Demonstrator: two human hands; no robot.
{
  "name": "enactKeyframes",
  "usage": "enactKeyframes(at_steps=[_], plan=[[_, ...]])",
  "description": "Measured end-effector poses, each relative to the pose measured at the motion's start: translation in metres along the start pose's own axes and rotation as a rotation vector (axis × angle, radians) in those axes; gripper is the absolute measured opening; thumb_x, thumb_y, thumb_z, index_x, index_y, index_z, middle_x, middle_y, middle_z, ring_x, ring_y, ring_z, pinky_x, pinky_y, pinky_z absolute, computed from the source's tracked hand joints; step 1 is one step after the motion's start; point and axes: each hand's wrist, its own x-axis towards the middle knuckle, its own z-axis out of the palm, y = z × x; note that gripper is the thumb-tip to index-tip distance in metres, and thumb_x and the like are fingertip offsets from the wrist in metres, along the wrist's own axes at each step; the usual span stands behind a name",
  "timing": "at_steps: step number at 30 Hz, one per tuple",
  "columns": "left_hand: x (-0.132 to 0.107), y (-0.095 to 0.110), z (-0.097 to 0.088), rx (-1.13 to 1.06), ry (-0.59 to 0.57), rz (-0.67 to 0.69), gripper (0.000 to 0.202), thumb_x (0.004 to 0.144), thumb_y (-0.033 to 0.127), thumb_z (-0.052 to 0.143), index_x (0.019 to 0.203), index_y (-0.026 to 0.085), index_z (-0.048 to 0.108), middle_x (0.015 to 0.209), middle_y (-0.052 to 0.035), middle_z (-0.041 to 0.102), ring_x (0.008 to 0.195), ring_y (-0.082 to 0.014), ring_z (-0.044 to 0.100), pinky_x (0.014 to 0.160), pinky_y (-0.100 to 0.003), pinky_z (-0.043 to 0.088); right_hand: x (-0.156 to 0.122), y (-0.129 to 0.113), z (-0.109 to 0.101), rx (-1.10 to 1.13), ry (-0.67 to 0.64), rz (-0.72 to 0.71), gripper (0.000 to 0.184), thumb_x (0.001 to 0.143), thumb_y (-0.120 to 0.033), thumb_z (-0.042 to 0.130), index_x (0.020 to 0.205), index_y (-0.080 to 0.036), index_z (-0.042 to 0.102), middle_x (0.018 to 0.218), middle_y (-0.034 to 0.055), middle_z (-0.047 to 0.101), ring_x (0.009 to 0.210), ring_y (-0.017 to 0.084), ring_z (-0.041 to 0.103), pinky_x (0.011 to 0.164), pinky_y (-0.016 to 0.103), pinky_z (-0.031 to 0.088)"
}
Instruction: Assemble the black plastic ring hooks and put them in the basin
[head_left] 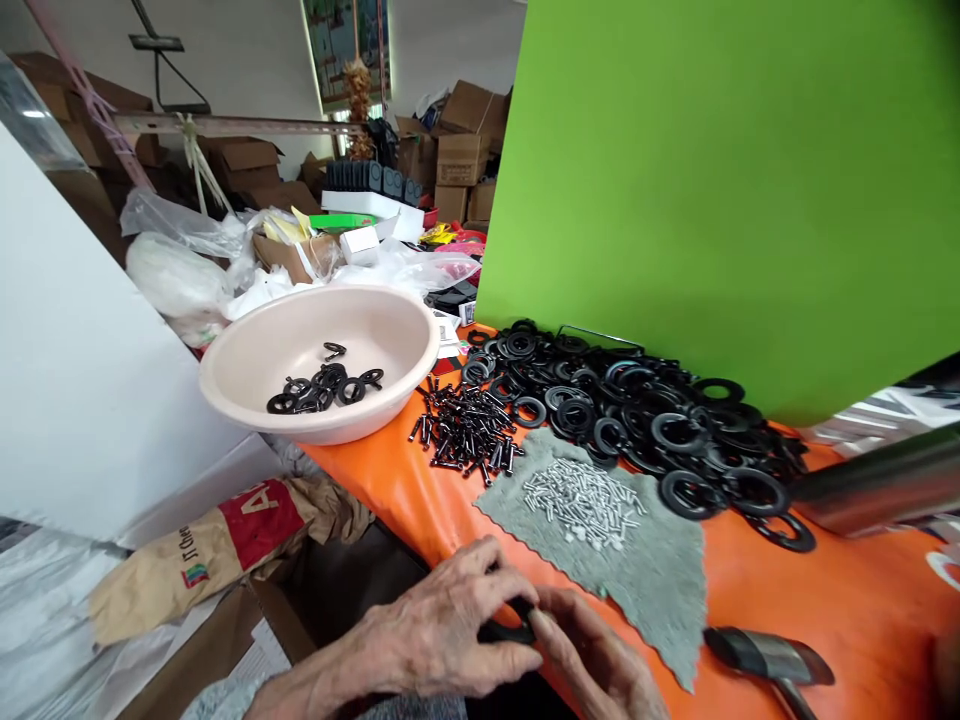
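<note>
My left hand (442,625) is closed around a black ring-shaped part (508,632) at the table's front edge. The fingertips of my right hand (600,660) pinch the same part from the other side; the fingers partly hide it. Just beyond my hands, a grey-green cloth (652,560) carries a heap of small silver pins (581,495). Behind it lie a pile of short black rods (469,425) and a large heap of black rings (637,410).
A pale basin (247,345) with several assembled black pieces (330,388) stands at the left. A hammer (772,660) lies at the lower right on the orange table cover (390,490). A metal cylinder (885,480) sits at the right, and a green board (712,200) rises behind.
</note>
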Motion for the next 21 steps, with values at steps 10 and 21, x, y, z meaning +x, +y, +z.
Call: enactKeyframes(at_steps=[10, 21], plan=[[0.000, -0.024, -0.158, 0.607, 0.894, -0.201, 0.031, 0.081, 0.038, 0.062, 0.105, 0.019, 0.065, 0.099, -0.0049, 0.056, 0.082, -0.0196, 0.058, 0.082, -0.036, 0.050, 0.003, 0.072, -0.016, -0.193, 0.302, 0.049, 0.048, 0.079, -0.064, 0.058, 0.103, -0.024, 0.072, 0.104, 0.0061, 0.075, 0.094, 0.025, 0.071, 0.085, 0.033, 0.059], [0.028, -0.018, -0.104, 0.488, 0.641, -0.074, 0.023, 0.092, 0.026, 0.047, 0.084, 0.014, 0.065, 0.085, -0.0022, 0.057, 0.079, -0.0141, 0.056, 0.082, -0.030, 0.047, 0.003, 0.060, -0.016, -0.442, 0.400, -0.065, 0.040, 0.090, -0.058, 0.047, 0.099, -0.025, 0.069, 0.095, 0.0033, 0.075, 0.088, 0.023, 0.072, 0.077, 0.030, 0.059]])
